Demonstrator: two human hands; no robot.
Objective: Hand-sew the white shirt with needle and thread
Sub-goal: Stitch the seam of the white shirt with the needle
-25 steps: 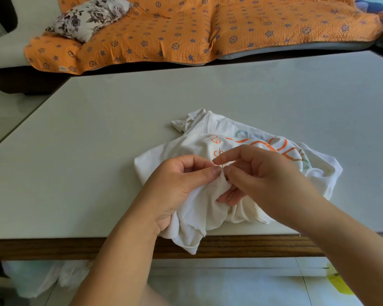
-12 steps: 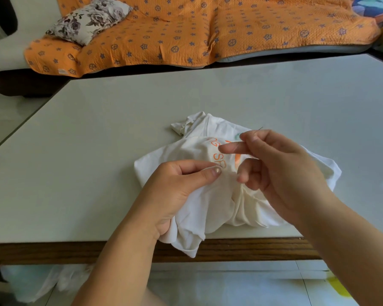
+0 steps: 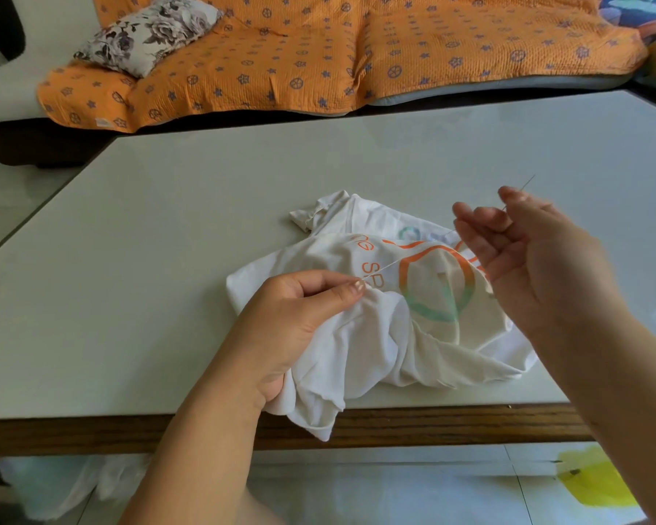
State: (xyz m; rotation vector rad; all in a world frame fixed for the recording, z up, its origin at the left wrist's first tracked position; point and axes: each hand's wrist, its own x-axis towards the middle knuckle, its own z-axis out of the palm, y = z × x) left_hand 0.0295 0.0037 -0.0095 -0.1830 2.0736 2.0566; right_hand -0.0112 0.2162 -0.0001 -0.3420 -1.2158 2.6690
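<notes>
At the near edge of the table (image 3: 148, 259), toward 6 o'clock, the white shirt (image 3: 375, 335) is lying in a crumpled heap, and one corner is hanging over the wooden rim. The left hand (image 3: 292, 327) is pinching a fold of it between thumb and finger. The thread (image 3: 394, 261) is running straight from that pinch toward 2 o'clock, up to the right hand (image 3: 538, 267). That hand is pinching the needle (image 3: 523, 187) while its other fingers are spreading loose. Wide tabletop is stretching away from the shirt at 9, 12 and 3 o'clock. Past the far edge, an orange sofa cover (image 3: 356, 51) and a flowery pillow (image 3: 148, 32) are lying.

Most of the needle (image 3: 527, 183) hides behind the right hand (image 3: 538, 267), only its thin tip showing
</notes>
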